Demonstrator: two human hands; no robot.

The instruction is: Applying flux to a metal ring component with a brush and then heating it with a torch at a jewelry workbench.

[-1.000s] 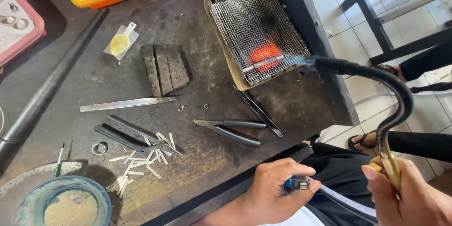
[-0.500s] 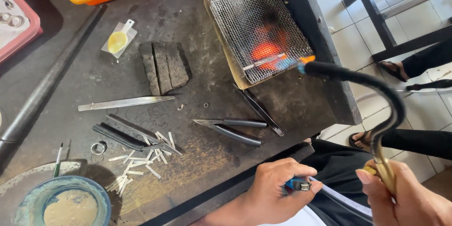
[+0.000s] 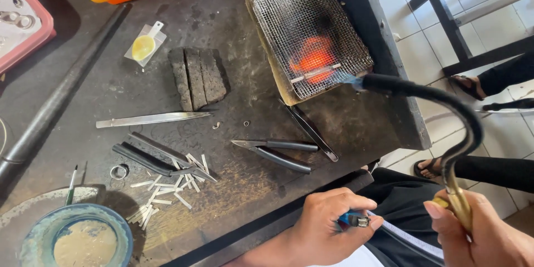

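Gripping the brass handle, the right hand (image 3: 489, 233) holds a curved black torch (image 3: 445, 100) whose tip flames at a glowing wire mesh (image 3: 311, 33) on the far right. Nearby, the left hand (image 3: 322, 228) clasps a lighter (image 3: 356, 221). Pliers (image 3: 278, 151) lie left of it.
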